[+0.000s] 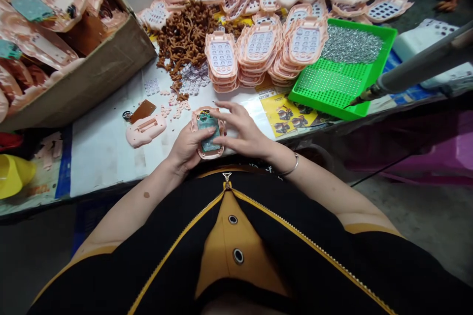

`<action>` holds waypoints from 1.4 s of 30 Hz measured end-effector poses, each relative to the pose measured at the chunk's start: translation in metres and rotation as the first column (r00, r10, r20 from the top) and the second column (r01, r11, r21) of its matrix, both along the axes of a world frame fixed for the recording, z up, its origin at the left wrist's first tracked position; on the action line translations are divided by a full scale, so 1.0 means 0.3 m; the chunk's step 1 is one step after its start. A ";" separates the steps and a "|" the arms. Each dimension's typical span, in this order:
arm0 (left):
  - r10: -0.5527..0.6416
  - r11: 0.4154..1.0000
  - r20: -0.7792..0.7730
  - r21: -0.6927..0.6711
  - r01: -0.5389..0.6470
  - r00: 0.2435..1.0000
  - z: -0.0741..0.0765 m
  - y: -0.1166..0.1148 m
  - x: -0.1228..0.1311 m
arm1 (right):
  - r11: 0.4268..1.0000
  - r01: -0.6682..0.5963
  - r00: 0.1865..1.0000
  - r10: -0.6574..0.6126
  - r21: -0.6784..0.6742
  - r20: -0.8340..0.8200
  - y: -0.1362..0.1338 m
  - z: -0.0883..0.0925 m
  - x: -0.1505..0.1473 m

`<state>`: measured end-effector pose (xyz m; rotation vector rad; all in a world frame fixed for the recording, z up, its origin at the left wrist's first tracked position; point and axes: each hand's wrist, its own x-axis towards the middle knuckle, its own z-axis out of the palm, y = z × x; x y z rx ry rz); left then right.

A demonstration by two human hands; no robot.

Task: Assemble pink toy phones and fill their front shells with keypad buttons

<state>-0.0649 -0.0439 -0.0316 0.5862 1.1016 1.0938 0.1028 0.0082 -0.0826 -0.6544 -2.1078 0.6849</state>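
My left hand (pixel 189 146) grips a pink plastic housing (pixel 210 154) near the table's front edge, its thumb laid over the green circuit board (pixel 208 129) inside. From the other side, my right hand (pixel 246 134) reaches over the housing with its fingers apart, the fingertips at the board's right edge. Whether they press on the board I cannot tell. To the left lie a pink back cover (pixel 146 130) and a brown board with a small round part (pixel 144 111) wired to it. Small pink buttons (pixel 176 107) are scattered just behind.
Stacked pink keypad housings (pixel 258 44) stand behind my hands, beside a heap of brown parts (pixel 188 27). A green tray (pixel 332 83) of small metal screws sits right, under an electric screwdriver (pixel 402 71). A cardboard box (pixel 96 54) of housings fills the left.
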 end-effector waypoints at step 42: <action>-0.108 0.993 0.038 -0.033 0.109 0.993 -0.015 0.025 -0.024 | 0.931 -0.001 0.991 -0.049 -0.365 -0.128 -0.023 -0.006 0.036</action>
